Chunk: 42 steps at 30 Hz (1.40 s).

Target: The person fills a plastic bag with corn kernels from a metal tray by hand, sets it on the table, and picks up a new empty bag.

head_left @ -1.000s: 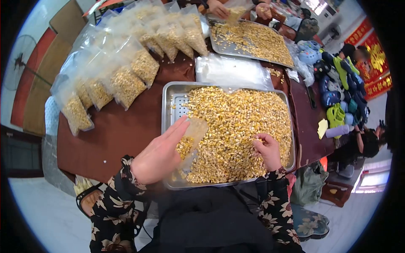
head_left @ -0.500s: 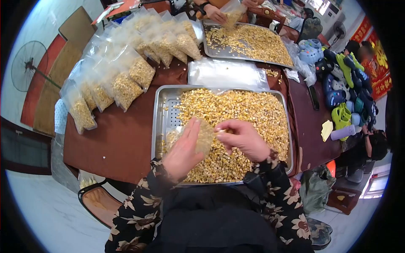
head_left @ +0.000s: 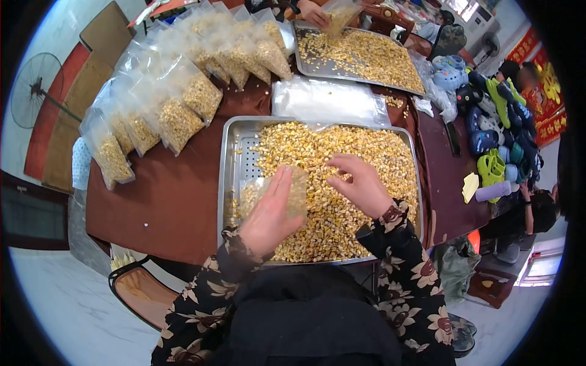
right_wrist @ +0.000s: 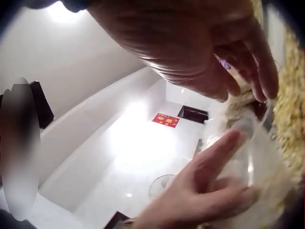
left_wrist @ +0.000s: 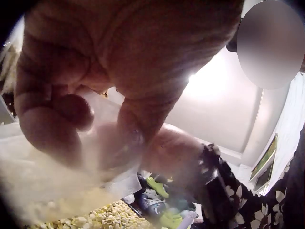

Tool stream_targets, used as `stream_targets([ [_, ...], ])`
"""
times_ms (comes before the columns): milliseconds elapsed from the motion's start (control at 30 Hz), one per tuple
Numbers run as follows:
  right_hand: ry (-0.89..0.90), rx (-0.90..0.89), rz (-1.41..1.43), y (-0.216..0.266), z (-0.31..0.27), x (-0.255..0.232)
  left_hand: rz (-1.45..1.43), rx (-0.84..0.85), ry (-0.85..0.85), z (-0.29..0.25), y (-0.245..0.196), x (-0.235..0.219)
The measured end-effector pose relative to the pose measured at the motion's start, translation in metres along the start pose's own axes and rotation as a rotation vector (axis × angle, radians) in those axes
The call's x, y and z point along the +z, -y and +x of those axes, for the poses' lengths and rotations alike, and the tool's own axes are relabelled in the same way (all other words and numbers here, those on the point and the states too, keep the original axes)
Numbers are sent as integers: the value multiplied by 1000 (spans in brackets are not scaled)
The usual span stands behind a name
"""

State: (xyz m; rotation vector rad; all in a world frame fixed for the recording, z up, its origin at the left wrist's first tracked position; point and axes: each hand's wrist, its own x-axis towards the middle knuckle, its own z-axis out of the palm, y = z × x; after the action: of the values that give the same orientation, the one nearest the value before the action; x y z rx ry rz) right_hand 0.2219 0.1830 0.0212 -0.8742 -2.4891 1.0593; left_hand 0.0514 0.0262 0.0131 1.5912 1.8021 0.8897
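Over the lower left part of the tray [head_left: 249, 154], a person's left hand [head_left: 268, 215] grips a clear plastic bag [head_left: 298, 188], its fingers and thumb curled about the film, as the left wrist view shows. The right hand [head_left: 365, 188] is apart from the left, just to its right, fingers bent and thumb held away from them, with nothing visible in its grasp. The bag is the nearer to the left hand and lies leftward of the right fingertips, across a narrow gap in the head view; which way its mouth and long axis point cannot be told.

Below and to the right of the hands, loose corn kernels [head_left: 381, 152] cover most of the tray, thinning towards its left edge. Just beyond the far rim lies a stack of flat empty bags [head_left: 329, 102]. At the upper left of the frame, filled bags [head_left: 178, 119] overlap in rows on the cloth-covered bench [head_left: 152, 201]. At the upper centre, another person's hand [head_left: 314, 13] is beside a second tray [head_left: 297, 56] of kernels. Shoes [head_left: 502, 107] are heaped at the right, with a purple bottle [head_left: 493, 192] near them.
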Motion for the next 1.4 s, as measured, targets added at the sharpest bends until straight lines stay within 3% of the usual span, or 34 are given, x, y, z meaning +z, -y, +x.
stream_targets([
  [33, 33, -23, -242, -12, -6, 2, -7, -2, -3, 0, 1, 1],
  [67, 39, -21, -248, -19, -11, 5, -9, 0, 1, 1, 2, 1],
  [133, 198, -64, -574, -19, -19, 9, -16, 2, 8, 2, 2, 3],
  [333, 251, 9, -718, -15, -34, 14, -34, -33, 37, 3, -1, 3],
  [433, 146, 28, -642, -31, -37, 17, -23, -48, 50, 4, -4, 4],
  [600, -61, 48, -173, -54, -35, 15, -34, -52, 68, 4, -5, 9],
  [667, -47, 107, -133, -52, -33, 7, -37, -47, 67, 4, -4, 11],
  [733, 15, 298, 63, -41, -29, -2, -39, -43, 66, 3, -4, 11],
  [800, 48, 331, 197, -27, -24, -8, -57, -44, 70, 4, -5, 10],
  [867, 158, 398, 512, 4, -19, -13, -64, -42, 70, 4, -7, 10],
  [1067, 200, 276, 604, 47, -13, 9, -62, -51, 60, 6, -2, 13],
  [1200, 247, 320, 506, 60, -9, 0, -62, -51, 52, 5, -1, 10],
  [1267, 57, 113, 167, 41, -6, 2, -57, -39, 48, 4, -2, 8],
  [1333, 82, 118, 123, 18, -5, 5, -53, -25, 46, 4, -2, 8],
  [1400, 127, -141, -354, -2, -10, 17, -62, -36, 62, 4, -2, 7],
])
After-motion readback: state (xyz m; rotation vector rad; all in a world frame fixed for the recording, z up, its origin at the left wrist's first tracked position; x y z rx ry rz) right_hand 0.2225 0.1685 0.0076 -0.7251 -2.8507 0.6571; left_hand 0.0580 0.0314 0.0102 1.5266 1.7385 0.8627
